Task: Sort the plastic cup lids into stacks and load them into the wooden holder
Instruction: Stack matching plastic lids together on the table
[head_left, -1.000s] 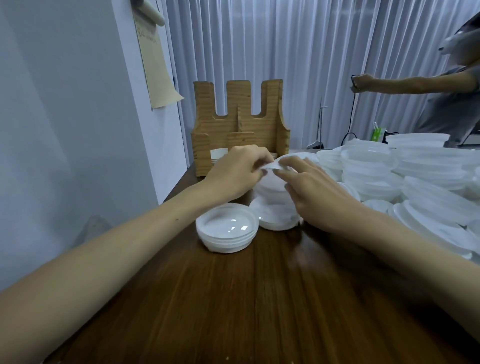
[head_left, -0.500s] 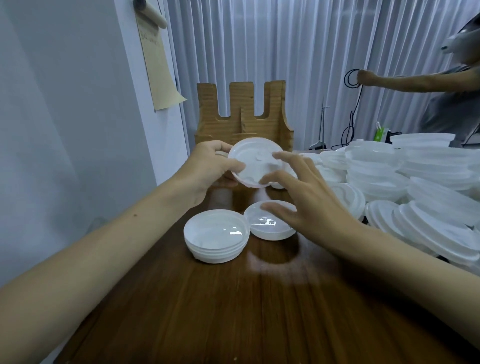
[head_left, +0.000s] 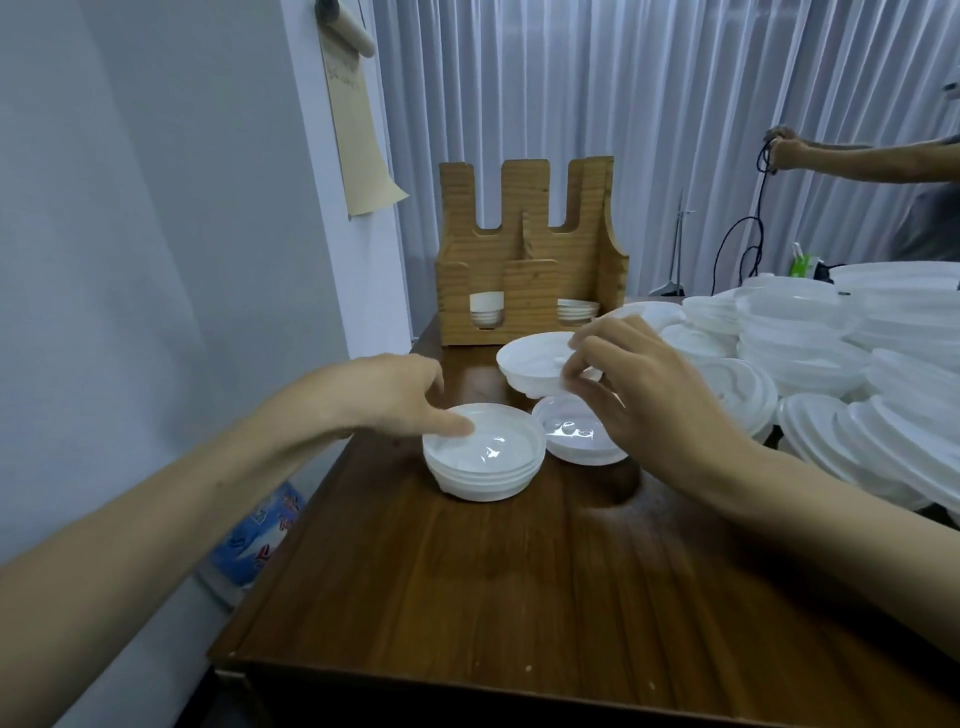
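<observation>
Fingers (head_left: 452, 425) of left hand (head_left: 395, 395): loosely spread, index tip touching the top of the near lid stack (head_left: 483, 467). Half a second ago they held the single lid (head_left: 530, 364), which has since passed to the other hand.
Right hand (head_left: 649, 405): thumb and fingertips pinch that lid's right rim, holding it tilted above a low clear lid stack (head_left: 566, 441).
Wooden holder (head_left: 530, 260), behind: a few lids in the left slot (head_left: 487, 312) and the right slot (head_left: 576, 310).
Loose lid heap (head_left: 831, 353): crowds the table (head_left: 519, 597) at right.

right hand (head_left: 660, 410) pinching lid (head_left: 535, 361), holder (head_left: 530, 249) behind
</observation>
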